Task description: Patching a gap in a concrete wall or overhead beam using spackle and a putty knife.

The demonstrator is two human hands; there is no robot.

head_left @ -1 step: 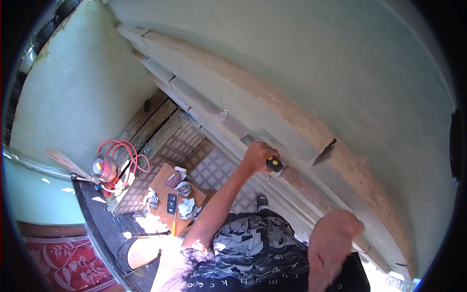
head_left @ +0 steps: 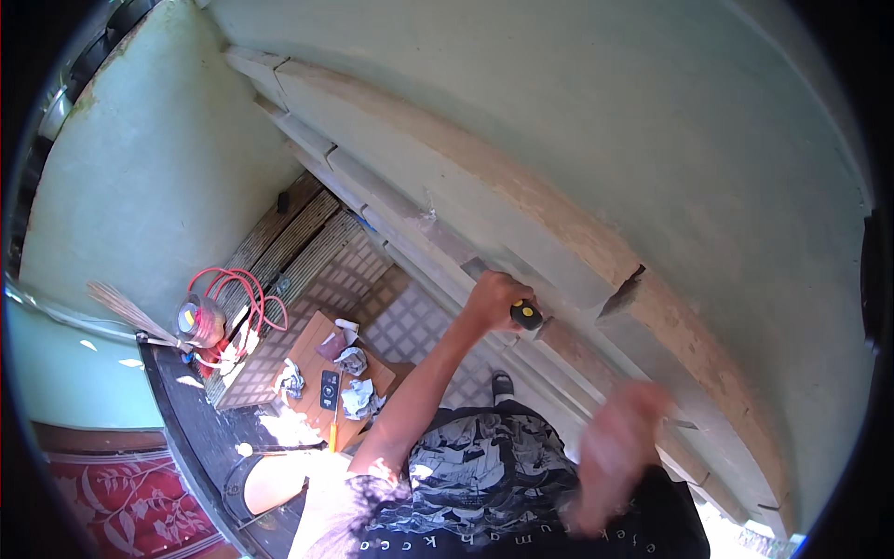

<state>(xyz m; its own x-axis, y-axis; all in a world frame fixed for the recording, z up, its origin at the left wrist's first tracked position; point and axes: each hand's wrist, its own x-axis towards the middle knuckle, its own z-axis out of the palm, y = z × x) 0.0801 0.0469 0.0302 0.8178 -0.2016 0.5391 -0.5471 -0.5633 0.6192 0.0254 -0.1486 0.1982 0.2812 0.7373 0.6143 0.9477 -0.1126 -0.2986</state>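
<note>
My left hand (head_left: 494,303) is closed round the handle of a tool with a black handle (head_left: 525,315) and a yellow end. It rests at the lower ledge (head_left: 582,363) of the pale green wall. My fist hides the rest of the tool, so its kind cannot be told. A flat grey patch (head_left: 473,268) shows on the ledge just beyond my knuckles. My right hand (head_left: 619,447) is raised in front of my dark printed shirt, close to the lower ledges. Motion blurs its fingers, and nothing held can be made out there.
A broken gap (head_left: 622,291) cuts the upper ledge (head_left: 521,210). On the left, a small wooden table (head_left: 312,359) bears crumpled paper (head_left: 358,398), a black device (head_left: 329,389) and an orange-handled screwdriver (head_left: 333,436). Behind it are a red hose (head_left: 270,307), a clear container (head_left: 200,321) and a twig broom (head_left: 126,312).
My right hand has shifted a little to the left and up, blurred by motion. My left hand and the tool keep their place on the ledge.
</note>
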